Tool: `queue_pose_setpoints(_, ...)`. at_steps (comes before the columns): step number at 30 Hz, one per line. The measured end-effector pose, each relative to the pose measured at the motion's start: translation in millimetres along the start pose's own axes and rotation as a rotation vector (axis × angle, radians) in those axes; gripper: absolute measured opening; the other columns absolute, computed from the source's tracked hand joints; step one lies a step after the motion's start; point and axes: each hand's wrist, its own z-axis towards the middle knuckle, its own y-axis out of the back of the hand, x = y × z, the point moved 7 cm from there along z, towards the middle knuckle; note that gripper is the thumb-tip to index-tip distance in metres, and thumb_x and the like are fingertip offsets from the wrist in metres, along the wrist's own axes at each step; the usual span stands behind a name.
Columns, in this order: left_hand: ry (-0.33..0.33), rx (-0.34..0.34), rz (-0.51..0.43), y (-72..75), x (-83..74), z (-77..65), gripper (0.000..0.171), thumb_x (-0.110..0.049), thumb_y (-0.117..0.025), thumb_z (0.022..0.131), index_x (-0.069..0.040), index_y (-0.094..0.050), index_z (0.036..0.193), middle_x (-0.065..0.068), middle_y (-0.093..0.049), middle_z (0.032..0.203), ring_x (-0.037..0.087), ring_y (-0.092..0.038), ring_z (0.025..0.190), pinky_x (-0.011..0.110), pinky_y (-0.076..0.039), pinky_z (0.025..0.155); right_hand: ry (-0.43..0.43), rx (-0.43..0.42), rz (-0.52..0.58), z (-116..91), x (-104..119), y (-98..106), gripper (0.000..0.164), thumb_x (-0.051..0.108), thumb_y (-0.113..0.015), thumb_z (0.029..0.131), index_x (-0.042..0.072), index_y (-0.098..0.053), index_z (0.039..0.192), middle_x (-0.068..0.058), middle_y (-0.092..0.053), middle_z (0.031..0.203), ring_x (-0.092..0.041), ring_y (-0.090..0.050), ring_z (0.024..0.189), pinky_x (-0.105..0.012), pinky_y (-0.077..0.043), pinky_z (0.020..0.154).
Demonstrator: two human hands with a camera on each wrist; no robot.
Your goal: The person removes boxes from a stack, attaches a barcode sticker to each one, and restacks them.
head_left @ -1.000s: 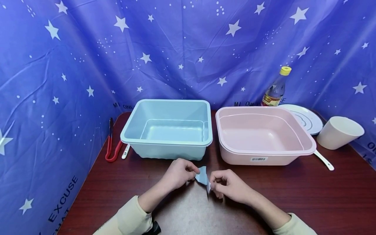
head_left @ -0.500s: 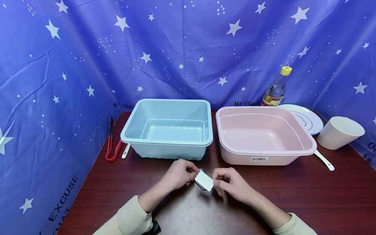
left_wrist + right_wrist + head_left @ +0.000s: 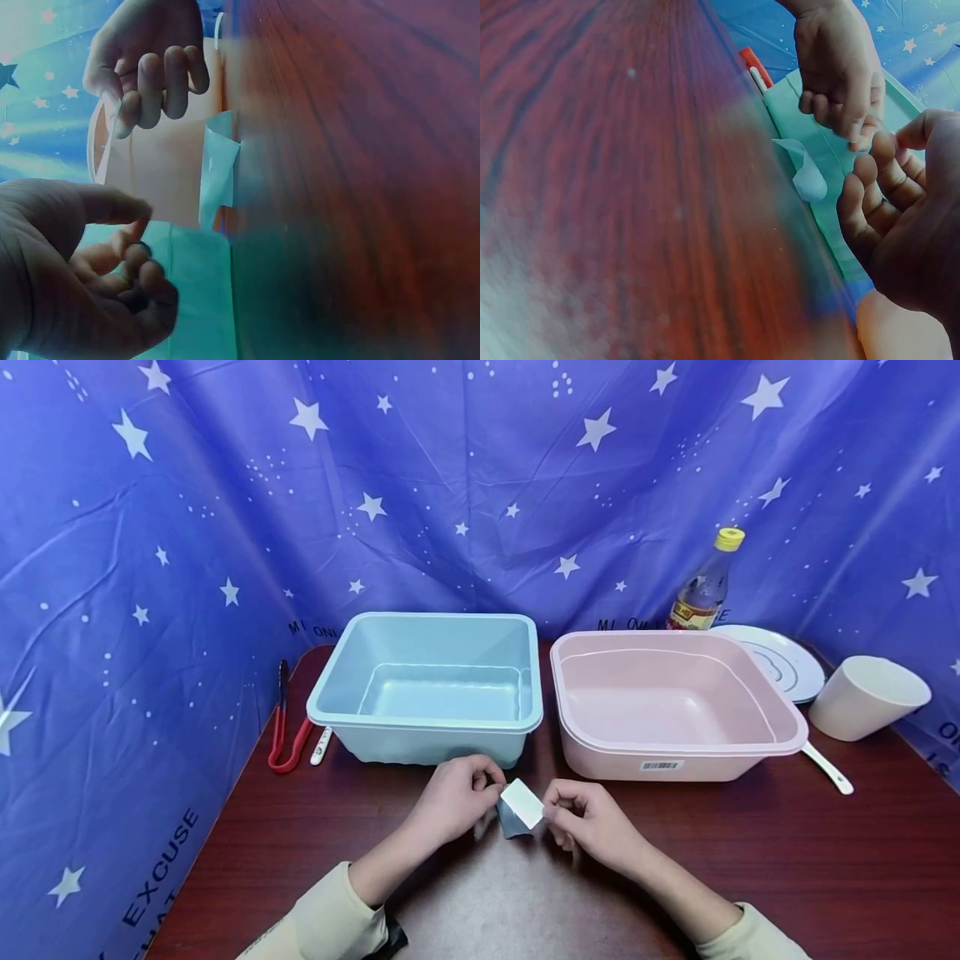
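The blue piece point(image 3: 514, 827) now shows nearer, below the white card point(image 3: 522, 803), which left hand point(image 3: 459, 795) and right hand point(image 3: 594, 823) pinch at opposite ends over the table point(image 3: 525, 902), preferably with light, even pressure.

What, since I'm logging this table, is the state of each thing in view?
White card: held up, tilted
Blue film: bent, below the card
Left hand: curled, fingertips at the card's corner
Right hand: pinching the card
Blue tub: upright, open-topped
Pink tub: upright, open-topped
Bottle: capped
Tongs: arms spread, partly hidden
Cup: contents, if any, not visible
Plate: partly hidden
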Motion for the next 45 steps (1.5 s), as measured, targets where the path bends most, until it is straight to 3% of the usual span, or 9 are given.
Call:
queue_pose_setpoints(3, -0.022, -0.055, -0.025, 4.5, -5.5, -1.0, 0.006, -0.009, -0.069, 0.090, -0.014, -0.073, 0.091, -0.011, -0.044, 0.064, 0.003, -0.044, 0.056, 0.023, -0.039, 0.057, -0.038, -0.027, -0.016, 0, -3, 2, 0.016, -0.003, -0.059, 0.095, 0.003, -0.059, 0.080, -0.005, -0.055, 0.059, -0.012, -0.053, 0.049, -0.035, -0.049, 0.040)
queue_pose_setpoints(7, -0.110, -0.098, -0.066, 6.8, -16.7, -4.2, 0.008, -0.008, -0.071, 0.090, -0.016, -0.071, 0.088, -0.010, -0.043, 0.068, 0.005, -0.044, 0.062, 0.023, -0.040, 0.061, -0.085, -0.055, -0.027, 0, -6, 4, 0.015, 0.000, -0.060, 0.096, 0.002, -0.059, 0.081, -0.003, -0.056, 0.059, -0.010, -0.053, 0.049, -0.036, -0.048, 0.038)
queue_pose_setpoints(13, -0.216, -0.074, -0.024, 0.0, -30.7, -10.1, 0.010, -0.007, -0.075, 0.087, -0.016, -0.072, 0.085, -0.006, -0.045, 0.070, 0.004, -0.042, 0.062, 0.021, -0.039, 0.058, -0.099, -0.058, -0.025, 0, -8, 4, 0.014, 0.000, -0.059, 0.096, 0.001, -0.059, 0.082, -0.003, -0.056, 0.060, -0.011, -0.053, 0.049, -0.036, -0.047, 0.036)
queue_pose_setpoints(17, -0.223, -0.012, 0.014, -8.4, -33.1, -12.3, 0.007, -0.009, -0.076, 0.086, -0.016, -0.075, 0.085, -0.006, -0.048, 0.070, 0.002, -0.042, 0.061, 0.020, -0.038, 0.057, -0.087, -0.042, -0.011, 1, -7, 2, 0.014, 0.002, -0.059, 0.098, -0.001, -0.060, 0.084, -0.004, -0.056, 0.061, -0.013, -0.053, 0.048, -0.036, -0.047, 0.036)
queue_pose_setpoints(22, -0.228, 0.027, -0.009, -13.5, -33.0, -12.4, 0.004, -0.012, -0.080, 0.086, -0.015, -0.078, 0.087, -0.009, -0.048, 0.071, 0.001, -0.044, 0.062, 0.019, -0.040, 0.058, -0.043, 0.013, 0.029, 2, -4, -2, 0.012, 0.002, -0.057, 0.100, -0.002, -0.061, 0.089, -0.009, -0.059, 0.064, -0.018, -0.055, 0.047, -0.036, -0.048, 0.037)
queue_pose_setpoints(30, -0.248, -0.041, -0.076, -8.8, -31.9, -11.4, 0.009, -0.016, -0.085, 0.082, -0.015, -0.076, 0.083, -0.007, -0.050, 0.072, 0.000, -0.043, 0.061, 0.019, -0.040, 0.057, 0.017, 0.064, 0.126, 1, 2, -4, 0.012, 0.001, -0.052, 0.103, 0.001, -0.063, 0.103, -0.017, -0.060, 0.069, -0.023, -0.056, 0.048, -0.038, -0.049, 0.041)
queue_pose_setpoints(36, -0.208, -0.071, -0.154, -6.7, -26.2, -8.6, 0.005, -0.010, -0.081, 0.084, -0.012, -0.077, 0.084, -0.010, -0.051, 0.072, 0.002, -0.048, 0.062, 0.019, -0.043, 0.058, 0.031, 0.058, 0.126, 0, 3, -3, 0.014, -0.001, -0.051, 0.102, -0.003, -0.064, 0.107, -0.020, -0.058, 0.068, -0.023, -0.056, 0.047, -0.038, -0.048, 0.040)
queue_pose_setpoints(40, -0.160, -0.102, -0.190, -3.3, -21.7, -7.2, 0.005, -0.009, -0.079, 0.085, -0.013, -0.076, 0.083, -0.011, -0.051, 0.072, 0.005, -0.049, 0.064, 0.020, -0.042, 0.058, 0.010, -0.018, 0.066, 0, 2, 1, 0.009, 0.001, -0.057, 0.101, -0.003, -0.064, 0.101, -0.016, -0.058, 0.068, -0.020, -0.055, 0.047, -0.037, -0.048, 0.039)
queue_pose_setpoints(45, -0.108, -0.157, -0.243, 1.3, -16.6, -5.7, 0.004, -0.008, -0.078, 0.086, -0.011, -0.076, 0.084, -0.009, -0.054, 0.074, 0.006, -0.049, 0.065, 0.020, -0.041, 0.059, -0.084, -0.248, 0.008, -1, -5, 16, 0.008, 0.007, -0.064, 0.099, 0.000, -0.065, 0.094, -0.014, -0.059, 0.069, -0.013, -0.052, 0.048, -0.031, -0.042, 0.035)
